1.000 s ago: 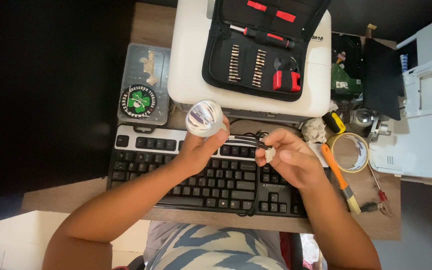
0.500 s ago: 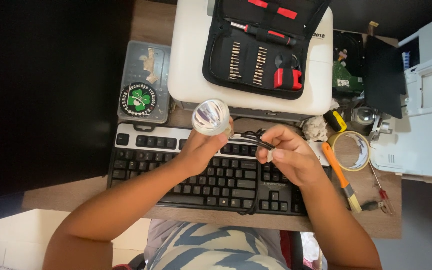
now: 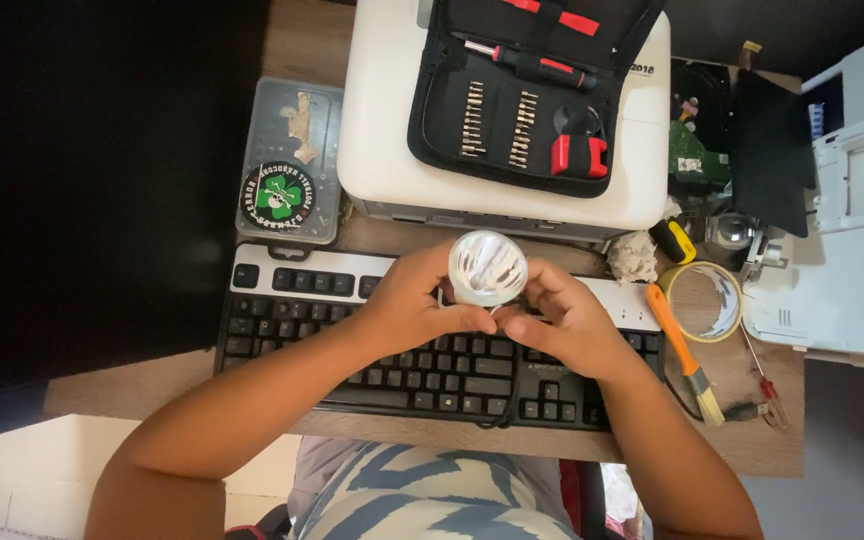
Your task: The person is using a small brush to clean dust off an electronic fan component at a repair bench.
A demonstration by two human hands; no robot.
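Over the keyboard (image 3: 352, 345), both hands seemingly grip a reflector (image 3: 488, 267).

Evenly and fairly brightly lit view from above, with soft light and only faint shadows under the forearms and along the edge of the black keyboard (image 3: 432, 345). The whole left side falls into near-solid black with no detail visible. The white box-shaped device (image 3: 392, 120) at the top is close to overexposed, its surface almost blank. A strong glare spot shines on the round silvery reflector (image 3: 488, 267) held between the left hand (image 3: 407, 305) and right hand (image 3: 567, 325). The centre is sharp; keys and small tool bits read clearly. Toward the edges, straight lines bow slightly from a wide lens, and the lower corners look softer.
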